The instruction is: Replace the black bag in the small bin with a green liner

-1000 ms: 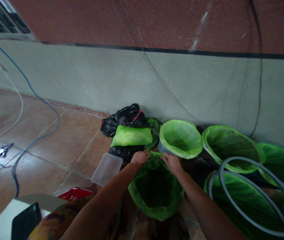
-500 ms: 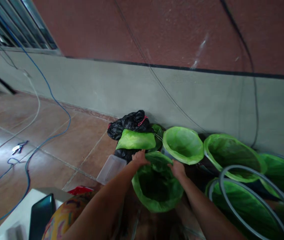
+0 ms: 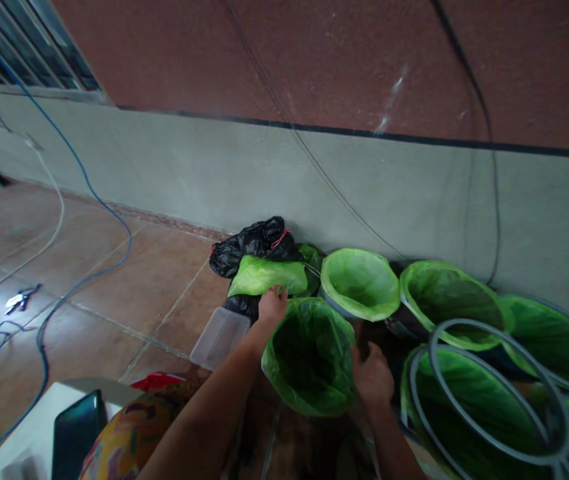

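Two hands work one green liner (image 3: 309, 357) fitted in a small pot on the floor. My left hand (image 3: 271, 305) sits at the liner's far-left rim, fingers curled over the edge and pinching the plastic, just below a folded green bag (image 3: 267, 277). My right hand (image 3: 374, 377) presses its right side, closed loosely against the liner; whether it truly grips I cannot tell. To do this well, I judge I should pull the rim evenly outward on both sides, no tearing. Its mouth faces up toward me, long axis upright. Lined pots (image 3: 359, 283) stand right.
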`<state>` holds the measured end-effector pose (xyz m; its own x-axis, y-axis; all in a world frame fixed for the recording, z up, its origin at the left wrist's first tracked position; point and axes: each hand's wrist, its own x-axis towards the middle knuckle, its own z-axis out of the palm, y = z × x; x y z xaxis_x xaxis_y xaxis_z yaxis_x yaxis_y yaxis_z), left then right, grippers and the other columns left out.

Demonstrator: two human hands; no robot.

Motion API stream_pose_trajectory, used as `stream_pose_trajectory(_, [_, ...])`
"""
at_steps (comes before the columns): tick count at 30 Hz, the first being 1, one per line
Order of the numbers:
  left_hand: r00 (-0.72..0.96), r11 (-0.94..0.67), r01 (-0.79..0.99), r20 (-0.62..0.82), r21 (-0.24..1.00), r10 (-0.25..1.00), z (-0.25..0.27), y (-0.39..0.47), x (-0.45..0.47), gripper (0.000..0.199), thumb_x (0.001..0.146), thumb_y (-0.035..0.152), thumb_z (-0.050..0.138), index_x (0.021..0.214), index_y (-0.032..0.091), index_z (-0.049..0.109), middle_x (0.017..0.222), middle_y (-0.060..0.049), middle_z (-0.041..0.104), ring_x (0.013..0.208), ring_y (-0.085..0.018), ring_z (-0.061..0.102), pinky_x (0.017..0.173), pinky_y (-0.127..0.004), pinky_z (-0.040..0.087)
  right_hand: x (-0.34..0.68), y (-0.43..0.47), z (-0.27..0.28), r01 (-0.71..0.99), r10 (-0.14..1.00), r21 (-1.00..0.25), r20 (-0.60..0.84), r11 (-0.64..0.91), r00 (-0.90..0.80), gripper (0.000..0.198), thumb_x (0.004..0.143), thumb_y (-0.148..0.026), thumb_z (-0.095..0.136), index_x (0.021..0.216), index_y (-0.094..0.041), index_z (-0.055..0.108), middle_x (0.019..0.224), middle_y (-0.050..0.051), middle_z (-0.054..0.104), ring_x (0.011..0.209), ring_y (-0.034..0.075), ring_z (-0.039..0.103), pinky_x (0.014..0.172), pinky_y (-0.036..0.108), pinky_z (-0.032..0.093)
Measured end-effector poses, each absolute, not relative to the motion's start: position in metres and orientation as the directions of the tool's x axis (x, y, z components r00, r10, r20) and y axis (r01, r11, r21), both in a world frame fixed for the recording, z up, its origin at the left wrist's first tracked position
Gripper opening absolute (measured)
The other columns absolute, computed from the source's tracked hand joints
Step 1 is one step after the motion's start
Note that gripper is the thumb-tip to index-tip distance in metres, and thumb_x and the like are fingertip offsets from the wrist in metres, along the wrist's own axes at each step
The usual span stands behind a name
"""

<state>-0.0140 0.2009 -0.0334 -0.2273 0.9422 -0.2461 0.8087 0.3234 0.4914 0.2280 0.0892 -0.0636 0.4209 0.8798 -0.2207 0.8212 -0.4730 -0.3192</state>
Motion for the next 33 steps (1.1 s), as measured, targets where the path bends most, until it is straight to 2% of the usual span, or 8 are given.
stream_pose_trajectory(3, [-0.132, 0.236, 0.858, -0.249, 0.457, 0.960, -0.032, 0.220, 0.006, 0.040, 0.101, 0.033, 0.034, 0.120, 0.019, 0.066, 0.122, -0.011, 0.069, 0.112, -0.021, 0.063, 0.095, -0.028, 0.045, 0.220, 0.139, -0.047, 0.836, 0.965, -0.497, -0.011, -0.232, 0.262, 0.048, 0.096, -0.038, 0.033, 0.122, -0.011, 0.062, 0.121, 0.017, 0.067, 0.107, 0.026, 0.064, 0.091, 0.032, 0.045])
stream_pose_trajectory(5, [-0.080, 0.195, 0.881, -0.271, 0.430, 0.959, -0.035, 0.229, 0.019, 0.043, 0.102, 0.033, 0.030, 0.116, 0.017, 0.067, 0.118, -0.012, 0.070, 0.109, -0.022, 0.065, 0.093, -0.029, 0.046, 0.214, 0.172, -0.046, 0.842, 0.973, -0.491, -0.058, -0.224, 0.226, 0.045, 0.097, -0.034, 0.032, 0.116, -0.013, 0.067, 0.112, 0.015, 0.071, 0.101, 0.024, 0.066, 0.088, 0.031, 0.045])
stream_pose_trajectory(10, [0.001, 0.134, 0.923, -0.351, 0.361, 0.936, -0.053, 0.223, 0.029, 0.043, 0.102, 0.033, 0.030, 0.114, 0.017, 0.068, 0.114, -0.013, 0.071, 0.109, -0.022, 0.066, 0.093, -0.030, 0.047, 0.204, 0.202, -0.072, 0.907, 0.946, -0.322, -0.263, -0.270, 0.189, 0.049, 0.100, -0.034, 0.028, 0.109, -0.013, 0.071, 0.099, 0.017, 0.073, 0.096, 0.025, 0.067, 0.085, 0.034, 0.047])
stream_pose_trajectory(13, [0.088, 0.053, 0.913, -0.322, 0.404, 0.943, -0.064, 0.210, 0.016, 0.041, 0.101, 0.037, 0.033, 0.112, 0.022, 0.070, 0.114, -0.009, 0.072, 0.109, -0.021, 0.065, 0.096, -0.030, 0.045, 0.208, 0.192, -0.091, 0.914, 0.963, -0.350, -0.241, -0.205, 0.124, 0.049, 0.100, -0.036, 0.028, 0.110, -0.016, 0.071, 0.092, 0.014, 0.074, 0.092, 0.024, 0.068, 0.084, 0.034, 0.048])
stream_pose_trajectory(18, [0.230, -0.069, 0.886, -0.306, 0.459, 0.924, -0.067, 0.201, -0.008, 0.030, 0.097, 0.033, 0.046, 0.118, 0.026, 0.066, 0.118, -0.005, 0.070, 0.111, -0.020, 0.064, 0.100, -0.028, 0.044, 0.223, 0.184, -0.103, 0.905, 0.972, -0.419, -0.235, -0.076, -0.027, 0.038, 0.099, -0.036, 0.038, 0.118, -0.020, 0.067, 0.098, 0.008, 0.074, 0.094, 0.023, 0.067, 0.085, 0.032, 0.048])
stream_pose_trajectory(25, [0.186, -0.059, 0.946, -0.385, 0.319, 0.904, -0.078, 0.196, -0.017, 0.030, 0.093, 0.026, 0.048, 0.120, 0.019, 0.057, 0.108, -0.012, 0.072, 0.107, -0.025, 0.067, 0.093, -0.032, 0.048, 0.231, 0.183, -0.110, 0.964, 0.932, -0.264, -0.357, -0.034, -0.065, 0.031, 0.096, -0.028, 0.044, 0.117, -0.012, 0.062, 0.094, 0.012, 0.073, 0.093, 0.024, 0.068, 0.081, 0.031, 0.046])
stream_pose_trajectory(29, [0.107, 0.030, 0.957, -0.448, 0.288, 0.887, -0.082, 0.195, -0.016, 0.031, 0.093, 0.039, 0.047, 0.110, 0.018, 0.062, 0.110, -0.016, 0.071, 0.108, -0.029, 0.066, 0.090, -0.037, 0.050, 0.229, 0.181, -0.106, 0.973, 0.905, -0.211, -0.425, -0.092, -0.007, 0.027, 0.092, -0.027, 0.053, 0.114, -0.014, 0.061, 0.101, 0.013, 0.072, 0.102, 0.024, 0.067, 0.083, 0.030, 0.046])
stream_pose_trajectory(33, [0.001, 0.137, 0.962, -0.501, 0.238, 0.866, -0.065, 0.195, -0.014, 0.045, 0.083, 0.044, 0.062, 0.121, 0.018, 0.059, 0.121, -0.018, 0.066, 0.116, -0.032, 0.062, 0.097, -0.042, 0.047, 0.225, 0.176, -0.082, 0.973, 0.874, -0.145, -0.478, -0.179, 0.090, 0.047, 0.085, -0.031, 0.063, 0.127, -0.013, 0.053, 0.109, 0.015, 0.069, 0.104, 0.026, 0.066, 0.082, 0.033, 0.047])
